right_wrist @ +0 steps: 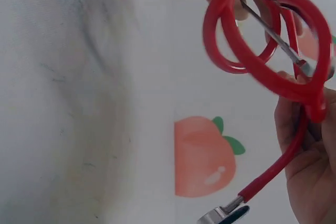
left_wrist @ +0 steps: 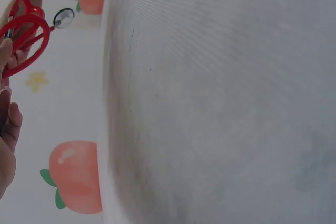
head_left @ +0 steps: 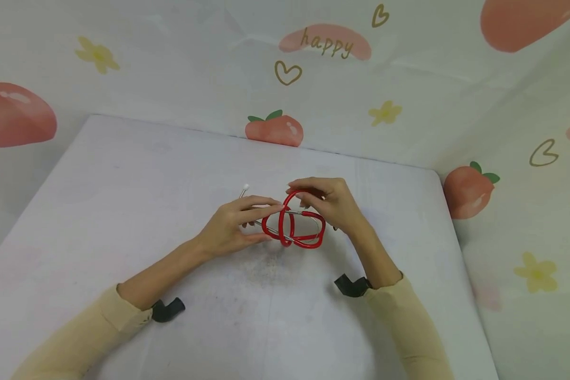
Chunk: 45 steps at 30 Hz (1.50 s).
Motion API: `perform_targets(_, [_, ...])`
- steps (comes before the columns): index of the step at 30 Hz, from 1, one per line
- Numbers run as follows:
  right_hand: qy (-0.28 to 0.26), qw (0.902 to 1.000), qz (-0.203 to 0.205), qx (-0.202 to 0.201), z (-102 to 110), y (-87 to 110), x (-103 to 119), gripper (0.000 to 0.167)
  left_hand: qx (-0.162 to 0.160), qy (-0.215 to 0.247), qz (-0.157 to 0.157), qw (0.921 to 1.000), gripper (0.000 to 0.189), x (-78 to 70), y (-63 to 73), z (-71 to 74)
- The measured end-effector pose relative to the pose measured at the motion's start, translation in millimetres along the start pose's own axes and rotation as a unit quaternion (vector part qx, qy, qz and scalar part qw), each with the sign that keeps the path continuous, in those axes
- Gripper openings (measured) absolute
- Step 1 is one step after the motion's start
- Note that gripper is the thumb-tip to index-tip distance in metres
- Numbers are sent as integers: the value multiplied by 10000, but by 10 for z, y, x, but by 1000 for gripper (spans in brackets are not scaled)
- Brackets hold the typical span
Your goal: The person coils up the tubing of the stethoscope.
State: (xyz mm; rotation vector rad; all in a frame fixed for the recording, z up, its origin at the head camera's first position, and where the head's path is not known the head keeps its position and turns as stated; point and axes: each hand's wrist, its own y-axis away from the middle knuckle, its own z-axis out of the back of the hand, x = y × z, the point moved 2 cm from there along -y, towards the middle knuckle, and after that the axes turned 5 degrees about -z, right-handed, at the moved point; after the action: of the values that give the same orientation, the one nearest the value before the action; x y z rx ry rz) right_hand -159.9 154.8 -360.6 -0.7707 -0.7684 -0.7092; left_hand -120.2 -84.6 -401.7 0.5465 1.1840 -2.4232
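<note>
Between the two hands, above the white table, is a red stethoscope [head_left: 282, 224] with its tubing coiled in loops around its metal ear tubes. My left hand [head_left: 230, 224] grips it from the left side, fingers and thumb on the metal tubes and the coil; a white ear tip [head_left: 246, 187] sticks up behind those fingers. On the other side my right hand [head_left: 338, 205] pinches the upper part of a red loop. In the right wrist view, the tubing passes by the right palm and ends in a metal chest piece [right_wrist: 216, 215], which hangs free.
The white table [head_left: 209, 327] spreads below both hands. Behind it and on the right rises a backdrop [head_left: 195, 68] printed with peaches, flowers and hearts. A black piece [head_left: 168, 310] sits at the left sleeve cuff and another black piece [head_left: 352, 285] at the right.
</note>
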Motion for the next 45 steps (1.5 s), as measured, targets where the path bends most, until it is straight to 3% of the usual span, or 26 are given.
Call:
perform_targets(6, [-456, 9969, -645, -28, -30, -4, -92, 20, 22, -2, 67, 10000, 58, 0, 17, 10])
perform_targets(12, [-929, 9915, -908, 102, -79, -33, -233, 21, -104, 227, 105, 9996, 56, 12, 14, 5])
perform_targets(21, [-1223, 9889, -837, 131, -165, -16, -330, 18, 91, 47, 243, 9997, 56, 13, 12, -16])
perform_targets(31, [-1434, 9851, -926, 191, -247, 15, -372, 28, -170, -368, 170, 9990, 66, 10, -11, 12])
perform_targets(37, [-1180, 9855, -1217, 112, -289, 35, -399, 28, -308, -505, 194, 9981, 59, 36, -24, 51])
perform_targets(42, [-516, 9829, -1762, 148, -336, 65, -420, 28, -506, -381, 507, 9967, 60, 58, -37, 105])
perform_targets(45, [-481, 9803, -1901, 251, -381, 82, -421, 35, -702, -461, 661, 9943, 62, 69, -56, 159])
